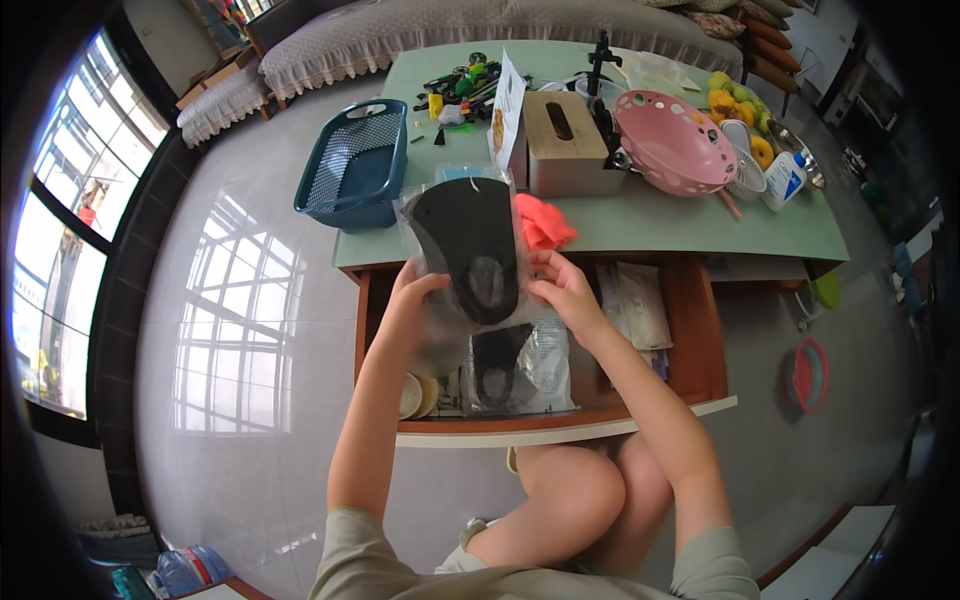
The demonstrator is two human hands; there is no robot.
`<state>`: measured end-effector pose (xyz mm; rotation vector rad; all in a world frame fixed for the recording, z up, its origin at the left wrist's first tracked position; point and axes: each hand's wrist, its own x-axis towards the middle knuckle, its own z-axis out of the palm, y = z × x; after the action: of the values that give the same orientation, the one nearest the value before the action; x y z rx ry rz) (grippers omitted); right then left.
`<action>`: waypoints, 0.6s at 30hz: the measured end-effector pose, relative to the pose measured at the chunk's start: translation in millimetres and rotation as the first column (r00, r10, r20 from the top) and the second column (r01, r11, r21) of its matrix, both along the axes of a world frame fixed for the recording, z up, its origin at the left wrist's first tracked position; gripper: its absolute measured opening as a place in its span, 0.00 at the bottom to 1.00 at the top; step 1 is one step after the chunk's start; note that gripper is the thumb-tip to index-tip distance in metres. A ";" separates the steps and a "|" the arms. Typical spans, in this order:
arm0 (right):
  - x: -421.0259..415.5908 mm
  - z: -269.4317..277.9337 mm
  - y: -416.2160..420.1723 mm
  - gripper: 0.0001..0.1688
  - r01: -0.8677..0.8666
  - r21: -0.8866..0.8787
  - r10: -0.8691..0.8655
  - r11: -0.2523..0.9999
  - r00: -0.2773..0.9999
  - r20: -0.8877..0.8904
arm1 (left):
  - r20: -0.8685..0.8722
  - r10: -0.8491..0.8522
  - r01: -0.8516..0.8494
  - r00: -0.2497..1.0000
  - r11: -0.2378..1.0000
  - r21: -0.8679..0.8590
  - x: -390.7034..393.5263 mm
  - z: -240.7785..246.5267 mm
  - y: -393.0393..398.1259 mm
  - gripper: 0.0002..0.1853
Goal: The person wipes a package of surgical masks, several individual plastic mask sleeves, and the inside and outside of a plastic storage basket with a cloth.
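A clear plastic bag with a black, curved flat item (480,240) inside is held up over the open drawer. My left hand (416,296) grips its left side, thumb in front, and my right hand (561,289) pinches its right side. Beneath, a similar bagged black item (501,364) lies in the wooden drawer (686,330), beside a white printed packet (551,360). Round pale items (418,394) sit at the drawer's front left. More plastic packets (641,304) lie at its right. A crumpled coral-red cloth (544,223) rests on the table just beyond my right hand.
On the green-topped table (450,161) stand a blue plastic basket (352,165), a tissue box with a wooden lid (566,142), a pink colander (671,142), a lotion bottle (784,180), fruit (731,101) and a pile of small toy parts (469,86). The drawer's front edge (525,437) juts out above my legs.
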<state>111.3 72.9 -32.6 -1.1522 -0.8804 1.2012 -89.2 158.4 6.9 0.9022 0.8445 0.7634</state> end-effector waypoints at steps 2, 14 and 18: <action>1.7 -1.7 -15.7 0.17 0.000 -0.019 0.000 1.000 1.000 -0.005 | -0.004 -0.022 0.022 1.000 0.999 0.033 4.3 -8.8 -10.9 0.21; 21.6 -41.7 -106.0 0.28 -0.083 -0.276 0.102 0.958 0.993 0.057 | -0.072 -0.165 0.165 0.984 0.986 -0.005 24.8 -85.1 -85.0 0.33; 28.9 -59.6 -111.6 0.23 -0.095 -0.367 0.142 0.925 0.985 0.103 | -0.107 -0.199 0.192 0.974 0.979 -0.070 27.2 -121.3 -92.6 0.44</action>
<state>140.2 -38.7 -92.2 -1.5026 -0.8559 1.4427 -62.0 65.9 -114.5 0.9668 0.8592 0.5167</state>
